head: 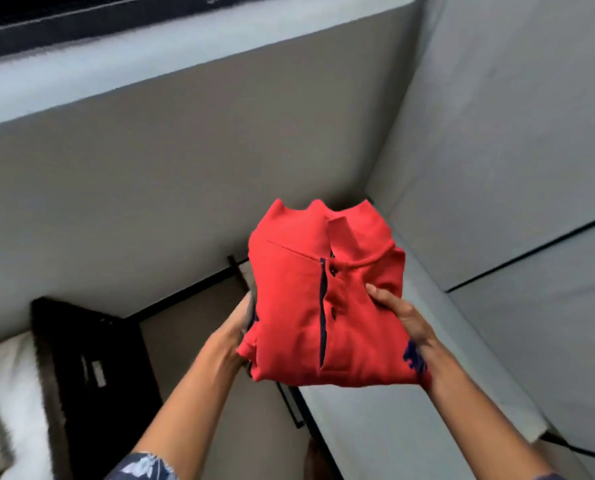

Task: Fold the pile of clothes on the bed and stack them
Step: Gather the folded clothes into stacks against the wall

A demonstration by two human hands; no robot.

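i'm holding the folded red polo shirt (327,299) up in the air between both hands, my left hand (240,327) cupped around its left edge and my right hand (398,313) curled over its right edge with the thumb pressed on top; no bed or stack is visible here, only grey walls (185,188) and a dark doorway (91,372). to carry it well i'd judge i should keep both sides clamped evenly and the bundle level so the layers don't slide apart, then lower it flat. it's a soft knit, thick where doubled, squarish with collar points up top, a dark-trimmed button placket, and a blue patch near my right wrist.
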